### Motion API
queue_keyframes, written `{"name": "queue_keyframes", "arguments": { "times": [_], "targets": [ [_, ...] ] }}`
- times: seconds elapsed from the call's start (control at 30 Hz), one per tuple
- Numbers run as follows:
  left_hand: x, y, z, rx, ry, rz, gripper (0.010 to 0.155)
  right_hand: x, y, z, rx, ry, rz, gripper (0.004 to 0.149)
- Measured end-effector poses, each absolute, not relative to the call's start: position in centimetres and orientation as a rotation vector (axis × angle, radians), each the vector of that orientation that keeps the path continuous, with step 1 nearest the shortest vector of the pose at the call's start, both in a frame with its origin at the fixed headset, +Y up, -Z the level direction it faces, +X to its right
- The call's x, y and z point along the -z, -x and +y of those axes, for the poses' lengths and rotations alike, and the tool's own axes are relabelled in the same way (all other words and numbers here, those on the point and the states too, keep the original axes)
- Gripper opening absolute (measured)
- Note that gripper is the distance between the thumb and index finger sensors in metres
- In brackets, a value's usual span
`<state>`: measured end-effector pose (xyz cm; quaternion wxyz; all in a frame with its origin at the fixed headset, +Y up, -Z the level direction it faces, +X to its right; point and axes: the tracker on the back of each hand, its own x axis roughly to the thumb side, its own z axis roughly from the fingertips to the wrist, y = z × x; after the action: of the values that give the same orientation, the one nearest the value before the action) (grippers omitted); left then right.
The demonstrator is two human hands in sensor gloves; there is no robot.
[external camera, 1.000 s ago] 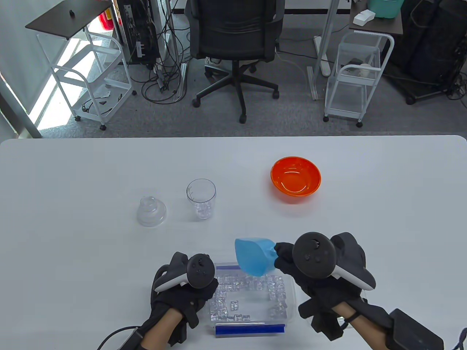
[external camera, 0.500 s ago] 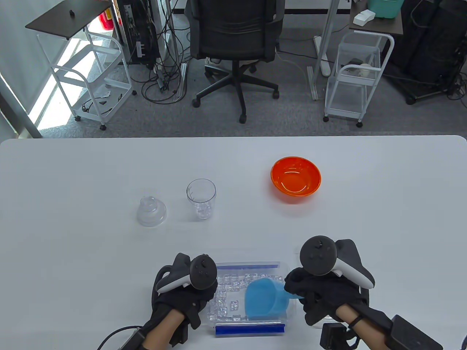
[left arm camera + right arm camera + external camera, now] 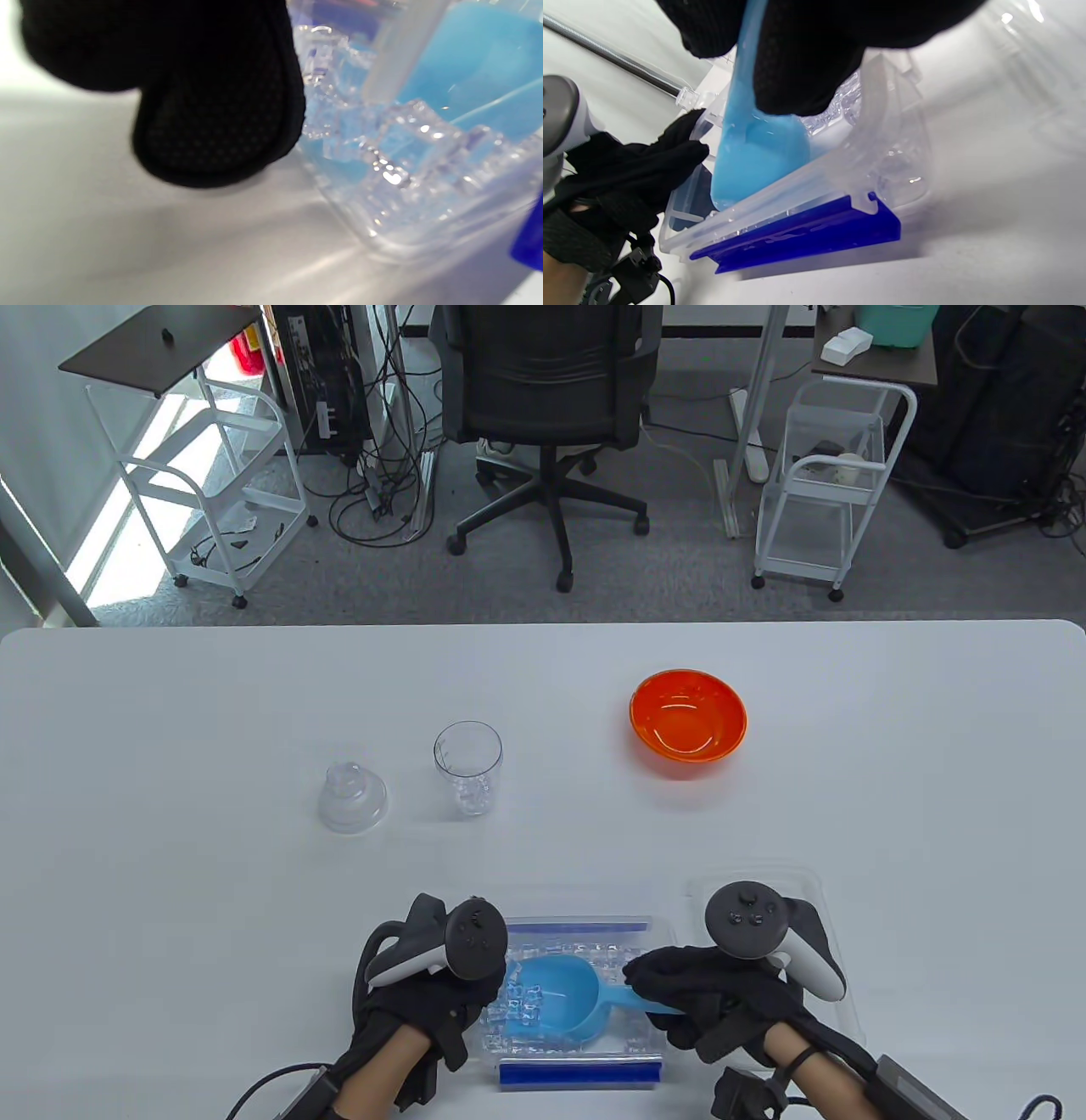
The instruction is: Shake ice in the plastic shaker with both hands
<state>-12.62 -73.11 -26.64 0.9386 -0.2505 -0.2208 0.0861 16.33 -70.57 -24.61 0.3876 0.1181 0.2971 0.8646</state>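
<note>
The clear plastic shaker cup [image 3: 468,768] stands upright mid-table with a few ice cubes at its bottom. Its clear domed lid [image 3: 352,797] sits to its left, apart from it. Near the front edge is a clear ice box [image 3: 585,923] full of ice cubes [image 3: 382,148]. My right hand [image 3: 670,984] grips the handle of a blue scoop [image 3: 551,997], whose bowl lies in the box among the cubes with a few inside it. My left hand [image 3: 484,988] holds the box's left side, one gloved finger [image 3: 220,118] against the wall.
An orange bowl [image 3: 687,715] sits at the right of mid-table. The box's clear lid [image 3: 814,891] lies flat under my right hand. A blue clip [image 3: 806,233] runs along the box's near edge. Beyond the table stand an office chair and white carts.
My right hand brought the blue scoop down from above the box's far edge into the box and swept it left through the ice. My left hand stayed at the box's side.
</note>
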Motion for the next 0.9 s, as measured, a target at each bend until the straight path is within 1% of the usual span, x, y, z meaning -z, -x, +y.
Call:
{"name": "queue_keyframes", "arguments": {
  "times": [0.2,0.57,0.7,0.9],
  "targets": [
    [26.6,12.6,-73.1,-0.177,0.510,-0.445,0.072,24.7,-18.6,-70.0,-2.154,-0.254,0.658,0.047],
    [26.6,12.6,-73.1,-0.164,0.498,-0.440,0.071,25.0,-22.0,-69.7,-1.981,-0.163,0.671,0.046],
    [26.6,12.6,-73.1,-0.168,0.499,-0.439,0.071,25.5,-22.7,-68.6,-1.930,-0.144,0.652,0.046],
    [26.7,12.6,-73.1,-0.171,0.503,-0.439,0.071,26.8,-23.5,-66.3,-1.961,-0.115,0.566,0.046]
  ]
}}
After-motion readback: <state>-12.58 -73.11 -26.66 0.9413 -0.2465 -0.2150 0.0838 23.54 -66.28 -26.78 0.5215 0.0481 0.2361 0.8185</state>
